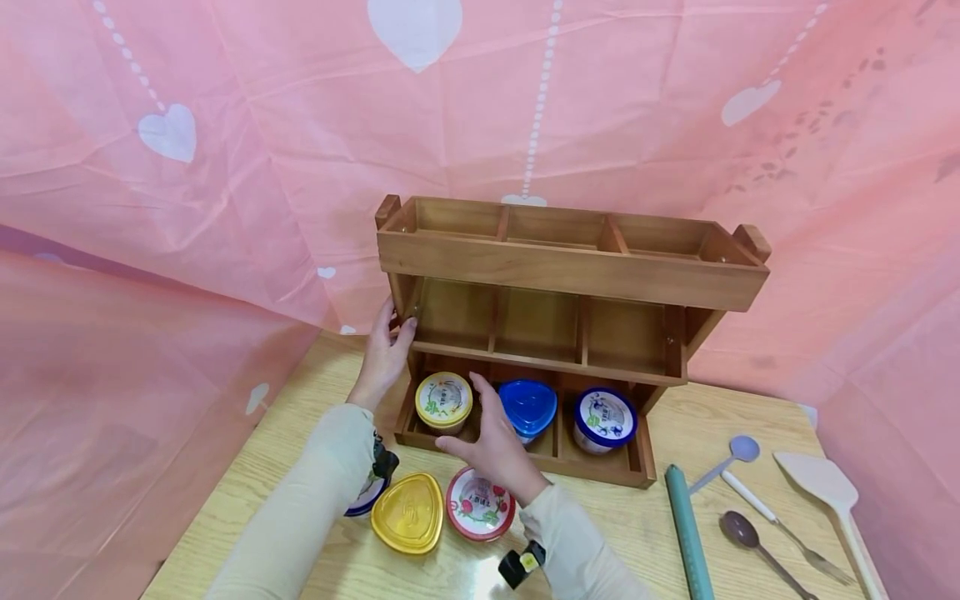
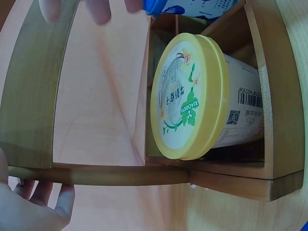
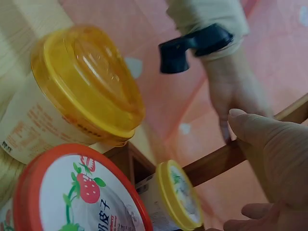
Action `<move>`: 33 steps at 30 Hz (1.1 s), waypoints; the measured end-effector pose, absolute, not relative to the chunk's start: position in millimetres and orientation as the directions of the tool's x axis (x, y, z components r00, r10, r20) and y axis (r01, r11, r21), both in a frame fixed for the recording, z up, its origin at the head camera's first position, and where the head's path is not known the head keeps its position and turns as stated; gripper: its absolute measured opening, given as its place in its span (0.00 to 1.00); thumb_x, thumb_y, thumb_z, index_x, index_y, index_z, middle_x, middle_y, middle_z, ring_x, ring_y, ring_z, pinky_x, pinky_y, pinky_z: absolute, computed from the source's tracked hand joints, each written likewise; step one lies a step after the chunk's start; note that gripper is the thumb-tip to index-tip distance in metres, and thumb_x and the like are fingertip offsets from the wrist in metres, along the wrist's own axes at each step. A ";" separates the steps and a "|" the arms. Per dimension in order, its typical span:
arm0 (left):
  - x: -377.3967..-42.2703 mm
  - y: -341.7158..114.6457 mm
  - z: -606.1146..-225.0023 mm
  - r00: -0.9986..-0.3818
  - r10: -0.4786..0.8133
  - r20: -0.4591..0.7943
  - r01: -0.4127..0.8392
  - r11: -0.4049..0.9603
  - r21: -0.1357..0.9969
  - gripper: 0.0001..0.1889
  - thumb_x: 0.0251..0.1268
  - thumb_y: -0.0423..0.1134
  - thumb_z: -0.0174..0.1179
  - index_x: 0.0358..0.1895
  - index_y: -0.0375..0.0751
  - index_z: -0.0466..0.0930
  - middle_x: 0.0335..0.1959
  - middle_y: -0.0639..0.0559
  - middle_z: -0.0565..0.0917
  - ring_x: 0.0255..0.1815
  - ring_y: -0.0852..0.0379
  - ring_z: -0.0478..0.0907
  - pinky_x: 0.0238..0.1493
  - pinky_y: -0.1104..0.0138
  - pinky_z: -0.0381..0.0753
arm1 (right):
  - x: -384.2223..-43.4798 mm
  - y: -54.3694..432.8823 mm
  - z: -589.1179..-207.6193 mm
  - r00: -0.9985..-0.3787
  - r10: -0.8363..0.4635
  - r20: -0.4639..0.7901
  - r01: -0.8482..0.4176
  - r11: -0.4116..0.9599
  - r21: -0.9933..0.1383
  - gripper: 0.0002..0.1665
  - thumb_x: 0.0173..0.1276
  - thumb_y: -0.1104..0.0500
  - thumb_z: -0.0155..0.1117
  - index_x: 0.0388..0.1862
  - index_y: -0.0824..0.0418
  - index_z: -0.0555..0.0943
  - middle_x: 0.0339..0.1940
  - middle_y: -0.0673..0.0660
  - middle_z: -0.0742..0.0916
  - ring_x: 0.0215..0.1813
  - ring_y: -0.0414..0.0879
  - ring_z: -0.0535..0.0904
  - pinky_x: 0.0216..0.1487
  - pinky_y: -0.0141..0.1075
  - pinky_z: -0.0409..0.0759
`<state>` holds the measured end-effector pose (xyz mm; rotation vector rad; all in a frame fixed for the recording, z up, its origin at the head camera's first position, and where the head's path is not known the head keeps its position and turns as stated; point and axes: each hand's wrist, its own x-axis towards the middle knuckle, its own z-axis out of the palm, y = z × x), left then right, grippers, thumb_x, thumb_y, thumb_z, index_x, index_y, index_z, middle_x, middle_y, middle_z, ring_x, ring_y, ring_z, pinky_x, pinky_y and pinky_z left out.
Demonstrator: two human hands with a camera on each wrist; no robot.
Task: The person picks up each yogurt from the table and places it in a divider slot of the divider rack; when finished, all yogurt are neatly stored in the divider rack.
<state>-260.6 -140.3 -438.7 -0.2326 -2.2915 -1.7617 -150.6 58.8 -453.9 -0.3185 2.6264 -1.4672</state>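
A three-tier wooden rack [image 1: 570, 271] stands at the back of the table. My left hand [image 1: 382, 358] grips its left side post, fingers behind and thumb in front, as the left wrist view also shows. Over the bottom tier hovers my right hand [image 1: 498, 442], fingers and thumb spread with nothing between them. It is nearest to a yellow-lidded tub [image 1: 444, 402] in the left compartment and partly hides a blue-lidded tub [image 1: 528, 406] in the middle one. A dark-blue-lidded tub [image 1: 604, 419] sits in the right compartment.
Before the rack stand a clear-yellow-lidded tub [image 1: 407, 512], a red-lidded strawberry tub [image 1: 480, 504] and a blue-rimmed tub [image 1: 366, 498] half hidden by the left sleeve. At right lie a green stick-like object [image 1: 687, 533], two spoons [image 1: 738, 529], a fork [image 1: 813, 558] and a white spatula [image 1: 817, 479].
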 end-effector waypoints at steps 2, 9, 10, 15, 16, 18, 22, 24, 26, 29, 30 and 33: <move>-260.7 -140.3 -438.5 -0.959 -0.019 0.282 0.268 0.259 0.928 0.30 0.77 0.38 0.49 0.78 0.51 0.52 0.75 0.43 0.60 0.71 0.40 0.65 0.68 0.47 0.71 | -143.3 65.2 -452.0 -0.971 -0.237 0.012 -0.129 0.486 -0.864 0.59 0.57 0.48 0.77 0.79 0.51 0.51 0.79 0.58 0.62 0.78 0.60 0.59 0.72 0.59 0.64; -261.7 -140.7 -439.2 -0.958 -0.014 0.286 0.273 0.255 0.928 0.30 0.77 0.39 0.49 0.78 0.51 0.52 0.75 0.42 0.60 0.71 0.39 0.65 0.68 0.46 0.71 | -121.8 85.8 -455.4 -0.977 -0.211 0.027 -0.120 0.443 -0.888 0.58 0.57 0.48 0.77 0.79 0.53 0.53 0.77 0.59 0.65 0.77 0.60 0.60 0.73 0.58 0.63; -261.5 -140.6 -439.2 -0.958 -0.014 0.287 0.274 0.255 0.927 0.30 0.77 0.39 0.49 0.78 0.51 0.52 0.75 0.43 0.60 0.71 0.40 0.65 0.68 0.46 0.71 | -119.0 88.4 -456.4 -0.979 -0.204 0.025 -0.115 0.438 -0.892 0.58 0.56 0.48 0.77 0.78 0.53 0.54 0.77 0.59 0.65 0.77 0.60 0.61 0.73 0.58 0.63; -260.0 -140.3 -438.5 -0.958 -0.019 0.286 0.272 0.257 0.927 0.30 0.77 0.39 0.49 0.78 0.50 0.52 0.75 0.42 0.61 0.71 0.39 0.65 0.68 0.46 0.71 | -105.0 101.7 -463.8 -0.983 -0.181 0.024 -0.099 0.419 -0.903 0.55 0.57 0.52 0.77 0.77 0.55 0.56 0.75 0.61 0.68 0.75 0.61 0.64 0.71 0.57 0.66; -259.6 -140.0 -438.4 -0.958 -0.021 0.285 0.271 0.257 0.928 0.30 0.77 0.39 0.49 0.78 0.49 0.52 0.75 0.41 0.61 0.71 0.39 0.65 0.67 0.46 0.71 | -102.4 103.9 -466.1 -0.984 -0.176 0.023 -0.095 0.415 -0.905 0.55 0.57 0.53 0.77 0.77 0.56 0.56 0.75 0.62 0.68 0.74 0.61 0.64 0.71 0.58 0.66; -259.5 -140.1 -438.7 -0.958 -0.023 0.287 0.272 0.256 0.927 0.30 0.77 0.39 0.49 0.78 0.48 0.52 0.75 0.40 0.61 0.71 0.38 0.65 0.67 0.46 0.71 | -97.5 107.5 -470.4 -0.987 -0.161 0.017 -0.083 0.413 -0.907 0.54 0.57 0.54 0.77 0.77 0.57 0.57 0.75 0.63 0.68 0.74 0.62 0.65 0.71 0.59 0.65; -259.5 -140.1 -439.2 -0.959 -0.023 0.283 0.267 0.262 0.927 0.31 0.77 0.39 0.49 0.79 0.48 0.51 0.75 0.41 0.60 0.71 0.39 0.65 0.68 0.46 0.71 | -86.9 111.9 -481.3 -0.989 -0.144 0.010 -0.073 0.442 -0.894 0.57 0.55 0.54 0.79 0.77 0.60 0.55 0.75 0.65 0.66 0.74 0.65 0.63 0.70 0.61 0.65; -259.4 -140.2 -439.2 -0.961 -0.021 0.276 0.261 0.268 0.927 0.31 0.77 0.39 0.49 0.79 0.49 0.51 0.75 0.42 0.60 0.71 0.39 0.65 0.68 0.47 0.71 | -81.3 112.7 -488.0 -0.990 -0.140 0.003 -0.069 0.466 -0.882 0.61 0.53 0.53 0.80 0.78 0.61 0.53 0.76 0.66 0.64 0.75 0.66 0.61 0.70 0.62 0.64; -259.5 -140.2 -438.9 -0.963 -0.020 0.270 0.255 0.271 0.928 0.31 0.77 0.40 0.49 0.79 0.50 0.51 0.75 0.43 0.60 0.71 0.40 0.65 0.68 0.48 0.71 | -75.7 112.9 -494.6 -0.990 -0.138 -0.009 -0.061 0.494 -0.867 0.65 0.51 0.52 0.81 0.78 0.61 0.50 0.76 0.68 0.62 0.75 0.68 0.60 0.70 0.63 0.64; -259.6 -140.4 -438.7 -0.963 -0.020 0.268 0.253 0.270 0.929 0.30 0.78 0.40 0.49 0.79 0.50 0.51 0.75 0.43 0.60 0.71 0.40 0.65 0.68 0.48 0.71 | -69.2 112.1 -504.0 -0.989 -0.143 -0.025 -0.051 0.504 -0.862 0.68 0.48 0.52 0.82 0.79 0.62 0.48 0.76 0.70 0.60 0.74 0.70 0.60 0.70 0.63 0.63; -259.4 -140.5 -438.7 -0.963 -0.021 0.268 0.253 0.271 0.929 0.30 0.78 0.40 0.49 0.79 0.50 0.51 0.75 0.43 0.60 0.71 0.40 0.65 0.68 0.48 0.71 | -67.3 111.5 -506.6 -0.989 -0.147 -0.033 -0.046 0.504 -0.862 0.69 0.47 0.51 0.83 0.79 0.62 0.48 0.76 0.70 0.60 0.73 0.71 0.60 0.70 0.63 0.64; -259.0 -140.8 -438.8 -0.964 -0.021 0.266 0.250 0.271 0.929 0.30 0.78 0.40 0.48 0.79 0.51 0.51 0.75 0.43 0.60 0.71 0.41 0.64 0.69 0.48 0.70 | -63.4 109.4 -513.7 -0.985 -0.162 -0.059 -0.029 0.495 -0.868 0.70 0.46 0.51 0.83 0.79 0.62 0.47 0.75 0.73 0.60 0.72 0.73 0.60 0.69 0.63 0.64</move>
